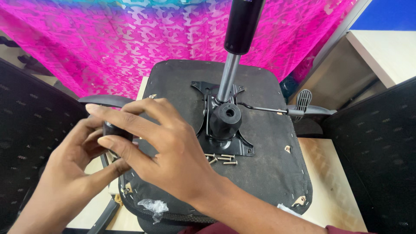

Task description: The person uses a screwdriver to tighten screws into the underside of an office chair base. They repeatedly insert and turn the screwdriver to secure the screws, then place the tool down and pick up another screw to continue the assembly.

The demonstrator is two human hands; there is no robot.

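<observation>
On a wooden table [331, 182], an office chair seat [264, 143] was laid upside down, so that its black fabric underside and the metal plate [225, 130] fixed at its middle faced up and could be reached. From that plate a gas cylinder [236, 52] rose towards the camera, grey below and black above, and a thin lever [268, 109] ran out to the right to a ribbed paddle [303, 99].

At the seat's left edge, a black armrest [106, 101] was held by both hands. The left hand [69, 173] was curled from below, its fingers bent around a small dark part [113, 129] of the armrest bracket. The right hand [169, 151] was crossed over the seat from the right, its fingers spread and half closed, with the fingertips pressed to the same part. Whether either hand was gripped tight could not be told, since the right hand covered most of the joint.

A few loose screws [222, 159] were left lying on the fabric just below the plate, close beside the right hand, where they stayed within reach. No box or tray was seen; the screws were kept on the bare seat itself. A scrap of clear plastic [154, 207] was caught at the seat's near edge.

Behind, a pink patterned cloth [130, 39] was hung, and dark mesh chair backs [372, 143] stood at either side.
</observation>
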